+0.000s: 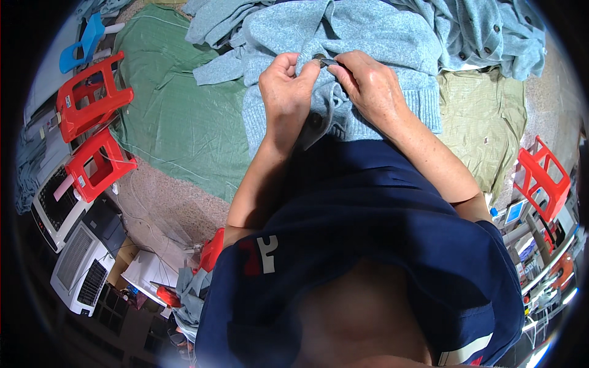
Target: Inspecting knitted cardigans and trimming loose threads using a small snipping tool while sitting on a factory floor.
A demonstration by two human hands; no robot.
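While both hands meet over lap, left hand [287, 86] pinches blue-grey knit cardigan [343, 37] edge, fingers together on fabric. Right hand [368, 83] grips same edge just beside, fingertips clamped on small dark button [324, 61] between two hands. Cardigan lies under fingers, spreading beyond them onto green cloth [178, 122]. Red stools [92, 98] well left of left fingers.

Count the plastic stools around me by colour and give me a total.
Red stools: 3, two on the left and one on the right
Blue stools: 1, at the upper left
Total: 4
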